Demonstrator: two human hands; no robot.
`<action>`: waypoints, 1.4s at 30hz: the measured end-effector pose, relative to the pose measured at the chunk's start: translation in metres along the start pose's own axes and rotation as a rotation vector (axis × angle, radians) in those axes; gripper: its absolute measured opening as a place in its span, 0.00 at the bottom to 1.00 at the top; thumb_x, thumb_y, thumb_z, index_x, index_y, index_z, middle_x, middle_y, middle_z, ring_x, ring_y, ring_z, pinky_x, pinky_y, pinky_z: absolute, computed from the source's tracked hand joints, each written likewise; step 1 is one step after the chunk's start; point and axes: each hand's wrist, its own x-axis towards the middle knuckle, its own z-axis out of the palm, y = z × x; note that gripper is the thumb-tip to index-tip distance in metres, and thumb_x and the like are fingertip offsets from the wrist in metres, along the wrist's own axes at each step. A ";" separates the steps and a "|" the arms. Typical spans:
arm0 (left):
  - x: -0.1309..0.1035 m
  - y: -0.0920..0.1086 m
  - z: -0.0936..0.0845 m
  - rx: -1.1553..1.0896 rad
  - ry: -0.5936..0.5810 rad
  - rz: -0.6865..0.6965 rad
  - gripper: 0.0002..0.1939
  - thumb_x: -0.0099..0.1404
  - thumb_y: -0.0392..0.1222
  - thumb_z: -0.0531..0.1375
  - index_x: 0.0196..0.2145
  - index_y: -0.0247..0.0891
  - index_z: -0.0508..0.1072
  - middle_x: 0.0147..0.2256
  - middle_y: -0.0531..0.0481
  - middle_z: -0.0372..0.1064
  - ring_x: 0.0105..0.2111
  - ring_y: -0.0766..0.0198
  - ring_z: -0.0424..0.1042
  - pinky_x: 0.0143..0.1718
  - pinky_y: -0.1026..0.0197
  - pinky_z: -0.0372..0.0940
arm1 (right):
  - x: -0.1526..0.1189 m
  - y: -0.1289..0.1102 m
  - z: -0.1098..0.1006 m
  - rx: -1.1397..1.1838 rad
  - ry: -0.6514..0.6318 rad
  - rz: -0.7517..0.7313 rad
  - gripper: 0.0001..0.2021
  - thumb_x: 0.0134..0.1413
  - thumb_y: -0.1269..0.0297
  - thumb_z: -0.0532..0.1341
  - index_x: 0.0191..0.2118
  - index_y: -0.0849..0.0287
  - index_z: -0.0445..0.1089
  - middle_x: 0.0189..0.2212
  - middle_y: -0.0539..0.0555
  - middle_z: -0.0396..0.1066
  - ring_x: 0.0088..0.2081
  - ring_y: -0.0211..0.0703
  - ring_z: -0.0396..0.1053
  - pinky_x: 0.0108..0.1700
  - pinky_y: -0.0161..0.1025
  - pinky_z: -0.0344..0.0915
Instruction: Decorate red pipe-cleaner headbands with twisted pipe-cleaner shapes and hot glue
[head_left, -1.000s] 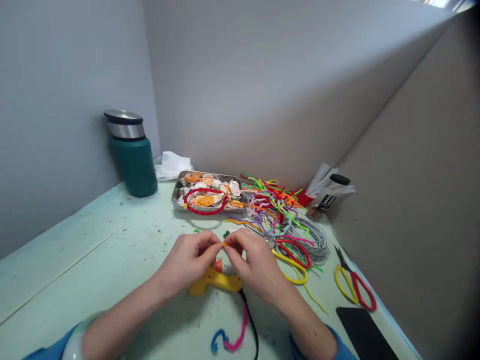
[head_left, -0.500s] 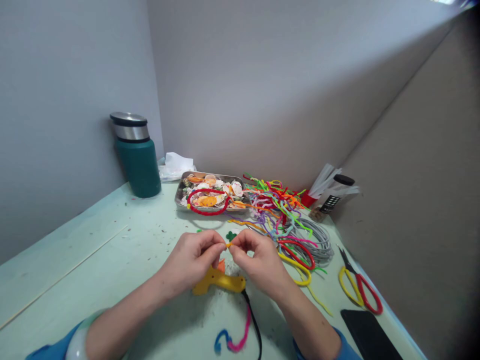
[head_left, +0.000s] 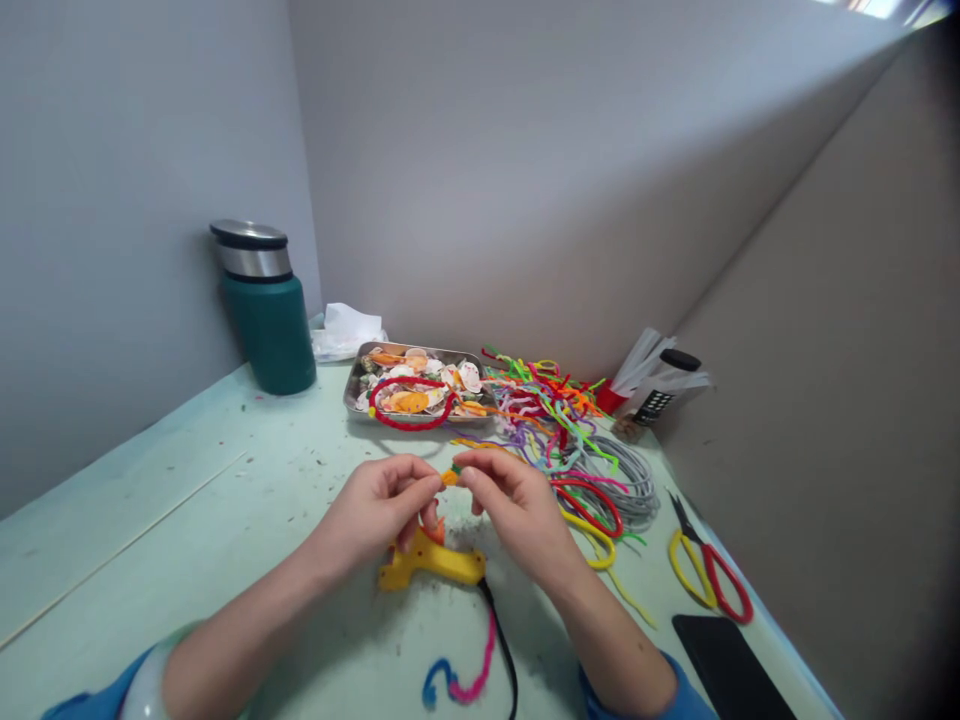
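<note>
My left hand (head_left: 386, 505) pinches a small orange piece (head_left: 450, 478) between thumb and fingertips. Opposite it, my right hand (head_left: 517, 505) has its thumb and fingers closed on a small green piece (head_left: 457, 468), which touches the orange one. Both hands are raised above the table, fingertips almost meeting. Below them lies a yellow glue gun (head_left: 439, 562) with a black cord and a bit of orange at its front end. A pink and blue pipe cleaner (head_left: 476, 685) rests near the cord.
A metal tray (head_left: 351, 405) of shells with a red ring (head_left: 412, 427) stands behind my hands. Pipe cleaners (head_left: 555, 400), a grey wire coil (head_left: 637, 485), scissors (head_left: 709, 570) and a black phone (head_left: 731, 665) are right. A green bottle (head_left: 270, 330) and thin stick (head_left: 127, 545) are left.
The orange piece between my hands shows more clearly, with green now at my right fingertips. My hands have risen slightly and my right fingers have shifted. The whole view has moved a little.
</note>
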 end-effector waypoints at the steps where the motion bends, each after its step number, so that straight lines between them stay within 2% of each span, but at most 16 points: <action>1: 0.000 0.000 0.000 0.016 0.008 0.002 0.14 0.61 0.50 0.55 0.26 0.37 0.66 0.19 0.55 0.68 0.13 0.72 0.58 0.15 0.69 0.55 | 0.000 -0.001 -0.001 -0.085 0.012 -0.056 0.08 0.55 0.67 0.57 0.40 0.58 0.71 0.32 0.51 0.70 0.31 0.37 0.66 0.35 0.34 0.62; 5: 0.000 -0.001 -0.001 0.098 0.009 0.024 0.13 0.61 0.50 0.55 0.27 0.37 0.67 0.19 0.55 0.68 0.13 0.72 0.58 0.15 0.69 0.54 | -0.003 -0.005 0.000 -0.363 -0.028 -0.217 0.05 0.55 0.70 0.58 0.36 0.58 0.70 0.31 0.51 0.70 0.33 0.39 0.66 0.36 0.36 0.60; 8: -0.002 -0.001 -0.001 0.240 0.037 0.106 0.12 0.61 0.48 0.54 0.27 0.38 0.70 0.19 0.55 0.69 0.16 0.69 0.62 0.18 0.68 0.55 | -0.006 -0.007 0.002 -0.555 -0.053 -0.247 0.04 0.55 0.70 0.57 0.32 0.58 0.69 0.29 0.51 0.69 0.32 0.40 0.65 0.35 0.36 0.57; 13: -0.005 -0.002 0.000 0.568 0.123 0.334 0.10 0.61 0.42 0.54 0.27 0.40 0.74 0.21 0.53 0.70 0.21 0.66 0.66 0.24 0.67 0.55 | -0.008 -0.009 0.004 -0.798 -0.073 -0.275 0.03 0.56 0.69 0.58 0.32 0.58 0.68 0.31 0.53 0.69 0.32 0.41 0.64 0.35 0.39 0.53; 16: -0.005 -0.004 -0.001 0.621 0.137 0.370 0.10 0.61 0.41 0.54 0.27 0.40 0.74 0.21 0.53 0.71 0.22 0.65 0.66 0.25 0.66 0.54 | -0.008 -0.009 0.005 -0.868 -0.063 -0.307 0.05 0.56 0.69 0.56 0.30 0.58 0.68 0.29 0.53 0.69 0.31 0.42 0.63 0.35 0.40 0.52; 19: -0.004 -0.003 -0.001 0.508 0.099 0.285 0.11 0.61 0.44 0.54 0.27 0.40 0.73 0.20 0.53 0.71 0.20 0.66 0.65 0.23 0.67 0.55 | -0.008 -0.008 0.005 -0.749 -0.041 -0.302 0.06 0.55 0.71 0.57 0.28 0.59 0.68 0.27 0.52 0.68 0.30 0.41 0.63 0.34 0.39 0.53; 24: -0.002 0.001 -0.001 0.058 -0.099 0.018 0.14 0.61 0.50 0.54 0.28 0.37 0.68 0.26 0.49 0.74 0.16 0.70 0.63 0.19 0.67 0.56 | -0.005 -0.005 0.004 -0.251 0.041 -0.135 0.06 0.51 0.72 0.60 0.25 0.60 0.68 0.23 0.49 0.67 0.28 0.37 0.63 0.32 0.34 0.58; 27: -0.002 0.002 0.000 -0.072 -0.148 -0.029 0.15 0.60 0.51 0.56 0.28 0.35 0.68 0.25 0.49 0.73 0.15 0.71 0.64 0.19 0.68 0.56 | -0.004 -0.003 0.008 0.074 0.054 0.030 0.04 0.47 0.69 0.61 0.24 0.60 0.69 0.21 0.48 0.67 0.25 0.36 0.63 0.29 0.33 0.59; 30: -0.002 0.001 0.001 -0.120 -0.128 -0.045 0.15 0.60 0.51 0.57 0.28 0.34 0.68 0.24 0.49 0.73 0.15 0.73 0.63 0.19 0.68 0.55 | -0.005 -0.001 0.016 0.308 0.096 0.137 0.04 0.45 0.66 0.63 0.24 0.60 0.70 0.19 0.46 0.65 0.21 0.34 0.60 0.25 0.32 0.58; 34: 0.000 -0.004 0.000 -0.175 -0.107 -0.063 0.15 0.60 0.51 0.56 0.29 0.33 0.68 0.26 0.47 0.74 0.15 0.72 0.64 0.19 0.69 0.55 | -0.005 -0.002 0.022 0.324 0.145 0.166 0.05 0.46 0.65 0.62 0.25 0.60 0.72 0.19 0.46 0.65 0.21 0.34 0.59 0.24 0.32 0.59; 38: 0.001 -0.005 -0.004 -0.215 -0.104 -0.076 0.15 0.61 0.50 0.57 0.28 0.33 0.68 0.25 0.47 0.73 0.15 0.73 0.64 0.18 0.69 0.55 | -0.002 -0.002 0.016 0.242 0.060 0.125 0.10 0.52 0.62 0.58 0.25 0.61 0.72 0.19 0.47 0.64 0.21 0.34 0.60 0.26 0.32 0.60; 42: 0.000 0.000 -0.004 -0.169 -0.077 -0.090 0.15 0.60 0.50 0.57 0.25 0.35 0.67 0.22 0.50 0.72 0.14 0.73 0.63 0.17 0.70 0.56 | 0.001 0.002 0.007 0.144 0.022 0.107 0.09 0.54 0.63 0.58 0.35 0.60 0.74 0.25 0.50 0.69 0.23 0.34 0.62 0.27 0.33 0.61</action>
